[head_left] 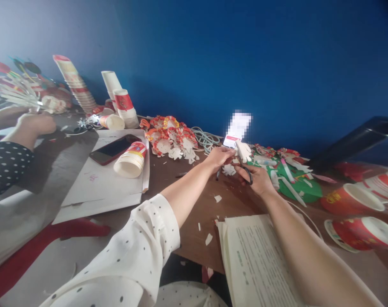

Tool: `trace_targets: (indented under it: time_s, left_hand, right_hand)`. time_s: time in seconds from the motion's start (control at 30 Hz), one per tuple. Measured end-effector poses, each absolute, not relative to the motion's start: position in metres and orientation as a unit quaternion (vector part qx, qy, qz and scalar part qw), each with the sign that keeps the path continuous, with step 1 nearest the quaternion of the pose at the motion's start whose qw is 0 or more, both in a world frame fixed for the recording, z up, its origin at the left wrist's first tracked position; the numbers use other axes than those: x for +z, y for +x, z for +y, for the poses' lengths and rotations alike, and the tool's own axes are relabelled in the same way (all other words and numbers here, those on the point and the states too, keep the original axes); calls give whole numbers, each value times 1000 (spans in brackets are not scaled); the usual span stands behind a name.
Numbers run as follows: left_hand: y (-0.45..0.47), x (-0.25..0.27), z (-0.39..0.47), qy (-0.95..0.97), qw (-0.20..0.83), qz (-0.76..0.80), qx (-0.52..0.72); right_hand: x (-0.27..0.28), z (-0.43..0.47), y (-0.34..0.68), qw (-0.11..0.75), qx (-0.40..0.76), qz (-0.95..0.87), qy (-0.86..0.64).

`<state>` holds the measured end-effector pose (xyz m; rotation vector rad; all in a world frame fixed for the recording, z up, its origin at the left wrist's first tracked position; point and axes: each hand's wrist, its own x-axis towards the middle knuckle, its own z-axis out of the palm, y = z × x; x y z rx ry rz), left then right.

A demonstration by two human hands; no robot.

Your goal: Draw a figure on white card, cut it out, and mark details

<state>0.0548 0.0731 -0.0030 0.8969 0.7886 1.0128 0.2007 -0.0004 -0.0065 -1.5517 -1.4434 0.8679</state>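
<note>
My left hand [219,157] is closed, its fingertips pinching a white cut paper-cup piece [244,151] with strips along its edge. My right hand [257,180] grips a pair of scissors [250,175] by the dark handles. The scissor blades are up against the paper piece; how far apart they are is hard to see. Just below the hands a small white cut paper flower [228,170] lies on the brown table [187,192]. Behind my left hand a lit phone [231,141] stands upright, its screen blurred out.
A heap of cut red-and-white cups [173,136] lies left of my hands. Further left are a dark phone [113,149], a tipped cup stack [131,160] and a co-worker's hand [35,128]. On the right are a green sheet [304,189] and red cups [350,198]. A booklet [254,256] lies in front.
</note>
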Motion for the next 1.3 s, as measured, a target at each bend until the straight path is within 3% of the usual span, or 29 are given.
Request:
trace_targets:
  time_s: [1.3]
  left_hand:
    - [50, -4, 75, 449, 712, 339, 420]
  right_hand:
    - [-10, 1, 206, 396, 360, -574, -619]
